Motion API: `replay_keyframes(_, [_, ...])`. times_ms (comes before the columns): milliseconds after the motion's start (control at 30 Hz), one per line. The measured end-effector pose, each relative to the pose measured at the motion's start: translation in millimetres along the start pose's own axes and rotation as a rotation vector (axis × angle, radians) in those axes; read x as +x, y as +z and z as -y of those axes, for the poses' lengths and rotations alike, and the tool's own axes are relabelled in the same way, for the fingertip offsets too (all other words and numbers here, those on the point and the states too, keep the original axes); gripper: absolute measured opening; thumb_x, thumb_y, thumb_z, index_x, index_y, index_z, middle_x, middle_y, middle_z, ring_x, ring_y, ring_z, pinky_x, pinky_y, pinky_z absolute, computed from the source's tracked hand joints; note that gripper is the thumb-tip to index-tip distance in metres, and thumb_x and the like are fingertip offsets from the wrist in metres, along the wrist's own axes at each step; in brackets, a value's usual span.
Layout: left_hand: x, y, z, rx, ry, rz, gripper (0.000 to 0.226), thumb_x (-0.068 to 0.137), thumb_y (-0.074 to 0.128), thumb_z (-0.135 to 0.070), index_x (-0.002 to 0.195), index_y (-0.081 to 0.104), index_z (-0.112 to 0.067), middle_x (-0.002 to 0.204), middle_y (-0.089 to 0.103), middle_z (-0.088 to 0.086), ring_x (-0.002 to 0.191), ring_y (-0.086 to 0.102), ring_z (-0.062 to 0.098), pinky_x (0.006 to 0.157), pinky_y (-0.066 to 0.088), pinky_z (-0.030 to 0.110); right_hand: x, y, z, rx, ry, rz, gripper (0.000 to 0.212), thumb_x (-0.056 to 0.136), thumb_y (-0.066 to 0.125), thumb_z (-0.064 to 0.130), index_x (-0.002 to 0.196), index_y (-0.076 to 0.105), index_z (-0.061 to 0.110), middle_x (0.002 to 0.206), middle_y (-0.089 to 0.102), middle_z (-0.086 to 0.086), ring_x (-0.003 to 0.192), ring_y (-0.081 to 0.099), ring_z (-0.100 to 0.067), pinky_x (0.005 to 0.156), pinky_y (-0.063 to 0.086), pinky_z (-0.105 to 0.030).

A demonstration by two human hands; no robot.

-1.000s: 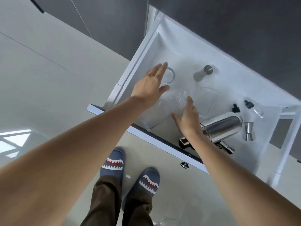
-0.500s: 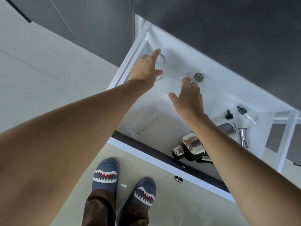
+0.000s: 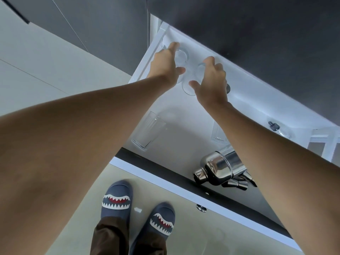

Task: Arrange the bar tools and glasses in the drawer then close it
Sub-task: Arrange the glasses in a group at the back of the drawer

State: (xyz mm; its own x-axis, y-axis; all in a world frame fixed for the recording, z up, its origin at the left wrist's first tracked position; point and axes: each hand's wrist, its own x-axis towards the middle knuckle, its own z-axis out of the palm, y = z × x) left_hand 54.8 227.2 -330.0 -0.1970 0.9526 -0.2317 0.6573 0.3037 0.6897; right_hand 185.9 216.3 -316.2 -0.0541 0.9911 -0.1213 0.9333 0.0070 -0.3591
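The white drawer (image 3: pixel 257 92) stands pulled out below me. At its back left corner my left hand (image 3: pixel 165 65) is wrapped around a clear glass (image 3: pixel 181 56). Right beside it my right hand (image 3: pixel 211 83) grips a second clear glass (image 3: pixel 191 81), close to the first. A ribbed tall glass (image 3: pixel 149 129) lies on its side near the drawer's front left. Another clear glass (image 3: pixel 218 133) shows partly behind my right forearm. A steel cocktail shaker (image 3: pixel 219 168) lies at the front with a steel jigger (image 3: pixel 237 184) beside it. A small dropper bottle (image 3: pixel 276 127) lies at the right.
The drawer's dark front panel (image 3: pixel 165 168) with a small metal knob (image 3: pixel 201 207) juts toward my feet in shark-pattern slippers (image 3: pixel 117 201). Dark cabinet fronts (image 3: pixel 257 34) overhang the drawer's back. Pale floor (image 3: pixel 46 61) spreads to the left.
Both hands have moved toward the drawer's back left corner. The right hand lifted a glass from the drawer's middle and carried it beside the glass under the left hand.
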Motion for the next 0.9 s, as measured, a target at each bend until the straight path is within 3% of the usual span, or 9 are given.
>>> replay_keyframes(167, [-9, -1, 4, -0.016, -0.041, 0.028, 0.073, 0.089, 0.066, -0.020, 0.149, 0.025, -0.024, 0.142, 0.050, 0.007, 0.127, 0.050, 0.025, 0.098, 0.044, 0.029, -4, -1, -3, 0.140, -0.008, 0.014, 0.048, 0.085, 0.067, 0.013, 0.126, 0.043, 0.014, 0.120, 0.055, -0.015, 0.107, 0.054, -0.031, 0.068, 0.034, -0.022])
replay_keyframes(267, [-37, -8, 9, 0.019, -0.021, 0.052, 0.088, 0.086, 0.070, -0.023, 0.153, 0.013, -0.018, 0.149, 0.039, 0.012, 0.135, 0.041, 0.029, 0.109, 0.037, 0.039, -26, -11, -12, 0.217, -0.007, 0.021, 0.058, 0.083, 0.069, 0.010, 0.133, 0.039, 0.014, 0.121, 0.056, -0.017, 0.106, 0.054, -0.037, 0.088, 0.048, -0.037])
replay_keyframes(367, [-79, -16, 25, 0.131, -0.040, 0.235, 0.102, 0.083, 0.072, -0.025, 0.153, -0.001, -0.012, 0.154, 0.020, 0.019, 0.140, 0.031, 0.036, 0.113, 0.030, 0.041, -64, -17, -34, 0.052, 0.083, -0.085, 0.064, 0.081, 0.071, 0.017, 0.135, 0.037, 0.013, 0.125, 0.053, -0.015, 0.111, 0.048, -0.038, 0.095, 0.041, -0.043])
replay_keyframes(433, [-103, -18, 37, 0.238, -0.118, 0.368, 0.109, 0.080, 0.076, -0.023, 0.152, -0.005, -0.009, 0.153, 0.014, 0.022, 0.141, 0.026, 0.039, 0.113, 0.030, 0.043, -84, -18, -49, -0.108, 0.219, -0.068, 0.077, 0.080, 0.072, 0.024, 0.142, 0.028, 0.013, 0.135, 0.045, -0.017, 0.119, 0.041, -0.038, 0.100, 0.034, -0.043])
replay_keyframes(567, [-128, -17, 53, 0.384, -0.315, 0.538, 0.101, 0.076, 0.079, -0.018, 0.144, 0.007, 0.004, 0.142, 0.030, 0.023, 0.128, 0.043, 0.039, 0.100, 0.043, 0.042, -94, -8, -69, -0.193, 0.416, 0.197, 0.105, 0.079, 0.075, 0.032, 0.150, 0.001, 0.008, 0.138, 0.041, -0.028, 0.120, 0.045, -0.045, 0.099, 0.039, -0.049])
replay_keyframes(667, [-128, -11, 54, 0.500, -0.288, 0.590, 0.090, 0.085, 0.070, -0.020, 0.143, 0.007, 0.006, 0.136, 0.035, 0.024, 0.124, 0.045, 0.040, 0.098, 0.042, 0.037, -89, 1, -73, -0.102, 0.466, 0.257, 0.106, 0.083, 0.073, 0.023, 0.150, -0.008, 0.012, 0.131, 0.045, -0.032, 0.114, 0.052, -0.047, 0.094, 0.048, -0.048])
replay_keyframes(767, [-124, -7, 48, 0.520, -0.247, 0.589, 0.082, 0.089, 0.064, -0.015, 0.144, 0.005, 0.002, 0.132, 0.037, 0.024, 0.119, 0.048, 0.045, 0.096, 0.044, 0.042, -85, 5, -72, 0.043, 0.495, 0.242, 0.097, 0.083, 0.068, 0.011, 0.149, -0.003, 0.019, 0.125, 0.047, -0.029, 0.094, 0.055, -0.039, 0.074, 0.045, -0.038])
replay_keyframes(900, [-119, -14, 34, 0.530, -0.223, 0.538, 0.090, 0.087, 0.067, -0.028, 0.146, 0.002, -0.005, 0.121, 0.048, 0.025, 0.104, 0.057, 0.043, 0.087, 0.053, 0.046, -89, 5, -65, 0.070, 0.397, 0.318, 0.088, 0.077, 0.070, 0.023, 0.141, 0.008, 0.019, 0.107, 0.056, -0.020, 0.081, 0.051, -0.033, 0.072, 0.046, -0.037])
